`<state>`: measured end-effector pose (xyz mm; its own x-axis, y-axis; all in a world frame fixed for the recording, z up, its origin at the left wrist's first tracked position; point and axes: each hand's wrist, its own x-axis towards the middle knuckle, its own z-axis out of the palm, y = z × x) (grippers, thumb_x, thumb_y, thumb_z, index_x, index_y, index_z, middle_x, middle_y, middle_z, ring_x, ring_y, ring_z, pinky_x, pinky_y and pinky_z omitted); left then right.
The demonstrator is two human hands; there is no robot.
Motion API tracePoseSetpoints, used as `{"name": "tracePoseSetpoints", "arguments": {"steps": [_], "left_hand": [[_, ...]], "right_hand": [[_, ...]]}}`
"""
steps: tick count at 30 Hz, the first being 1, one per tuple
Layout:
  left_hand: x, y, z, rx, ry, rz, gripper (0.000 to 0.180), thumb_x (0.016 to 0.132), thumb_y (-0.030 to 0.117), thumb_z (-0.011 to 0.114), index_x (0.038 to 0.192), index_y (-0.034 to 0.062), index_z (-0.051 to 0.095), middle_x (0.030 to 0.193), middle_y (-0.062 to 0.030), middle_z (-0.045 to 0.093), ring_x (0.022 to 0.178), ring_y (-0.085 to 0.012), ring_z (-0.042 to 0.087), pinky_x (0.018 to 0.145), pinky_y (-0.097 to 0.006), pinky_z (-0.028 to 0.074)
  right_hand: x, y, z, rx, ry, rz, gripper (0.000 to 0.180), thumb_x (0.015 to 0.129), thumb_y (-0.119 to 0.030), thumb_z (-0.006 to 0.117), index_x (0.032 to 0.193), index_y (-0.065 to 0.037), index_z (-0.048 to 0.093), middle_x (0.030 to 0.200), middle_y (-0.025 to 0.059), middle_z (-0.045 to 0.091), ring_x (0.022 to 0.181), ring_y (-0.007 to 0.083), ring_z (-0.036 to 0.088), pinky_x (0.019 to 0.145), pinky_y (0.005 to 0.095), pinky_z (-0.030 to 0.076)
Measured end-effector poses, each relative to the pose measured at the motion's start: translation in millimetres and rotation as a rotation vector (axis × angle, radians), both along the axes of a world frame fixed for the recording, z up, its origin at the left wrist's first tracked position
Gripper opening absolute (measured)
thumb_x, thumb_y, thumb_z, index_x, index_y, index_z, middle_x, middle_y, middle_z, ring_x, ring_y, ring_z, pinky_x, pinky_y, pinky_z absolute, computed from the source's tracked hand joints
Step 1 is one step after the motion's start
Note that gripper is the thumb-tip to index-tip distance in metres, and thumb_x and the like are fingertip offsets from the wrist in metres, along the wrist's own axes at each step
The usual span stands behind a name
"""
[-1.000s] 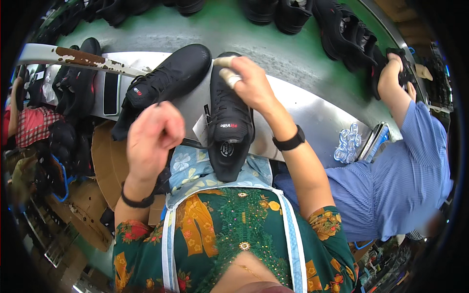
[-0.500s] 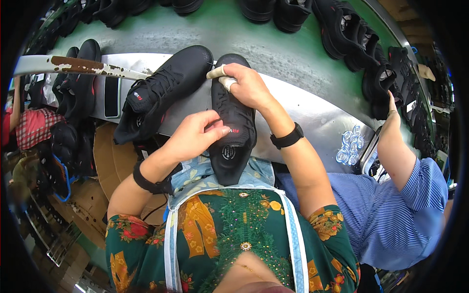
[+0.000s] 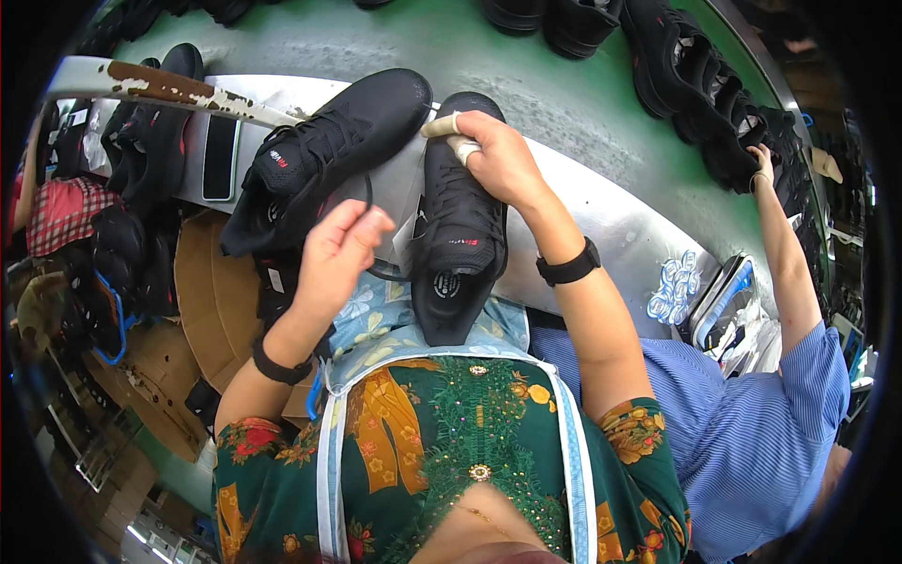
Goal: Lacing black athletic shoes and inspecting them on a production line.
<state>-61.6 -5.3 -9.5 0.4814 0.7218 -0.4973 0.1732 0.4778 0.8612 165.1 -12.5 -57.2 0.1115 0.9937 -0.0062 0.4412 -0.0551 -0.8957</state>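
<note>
A black lace-up sneaker (image 3: 462,252) rests with its heel against my apron and its toe pointing away from me. My right hand (image 3: 503,162), with pale covers on its thumb and a finger, is closed over its front part. To the left, my left hand (image 3: 340,246) pinches a black shoelace (image 3: 369,191), which loops down toward the near shoe's side. A second black sneaker (image 3: 366,111) lies tilted on the metal table's edge, just beyond my left hand. Its laces are threaded through the upper.
A phone (image 3: 221,158) lies on the metal table (image 3: 592,202) at left. More black shoes (image 3: 648,56) line the green surface. Clear-blue small packets (image 3: 674,287) sit at right. A co-worker's arm (image 3: 787,249) reaches to shoes at far right. Cardboard (image 3: 218,282) stands at left.
My left hand has drawn away from the near sneaker, down and to the left, pulling a lace loop out. My right hand stays on the shoe. The co-worker's arm has reached farther out.
</note>
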Motion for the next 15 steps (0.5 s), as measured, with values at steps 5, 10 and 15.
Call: {"name": "tracePoseSetpoints", "arguments": {"steps": [5, 10, 15], "left_hand": [[12, -11, -12, 0.595, -0.043, -0.24, 0.009, 0.089, 0.011, 0.056, 0.092, 0.0029, 0.057, 0.072, 0.0046, 0.046, 0.057, -0.0004, 0.036, 0.049, -0.018, 0.029], [6, -5, -16, -0.478, -0.353, -0.127, 0.02, 0.091, 0.018, 0.053, 0.077, 0.0042, 0.052, 0.062, 0.0045, 0.039, 0.047, -0.0025, 0.028, 0.044, -0.019, 0.024], [4, -3, -12, -0.477, -0.353, -0.173, 0.024, 0.092, 0.021, 0.051, 0.077, 0.0026, 0.052, 0.062, 0.0043, 0.039, 0.046, -0.0024, 0.027, 0.043, -0.019, 0.023]], "right_hand": [[-1, -2, 4, -0.044, 0.059, -0.006, 0.029, 0.082, 0.001, 0.05, 0.105, -0.007, 0.065, 0.1, 0.0093, 0.065, 0.096, 0.0216, 0.06, 0.088, 0.029, 0.043], [-4, -2, -6, -0.01, 0.032, -0.027, 0.028, 0.079, 0.001, 0.052, 0.101, -0.01, 0.066, 0.097, 0.0101, 0.063, 0.095, 0.0263, 0.059, 0.084, 0.0306, 0.044], [-2, -13, 14, 0.018, 0.112, -0.046, 0.021, 0.083, -0.006, 0.056, 0.101, -0.008, 0.066, 0.099, 0.0113, 0.063, 0.096, 0.0203, 0.059, 0.085, 0.0291, 0.044]]}}
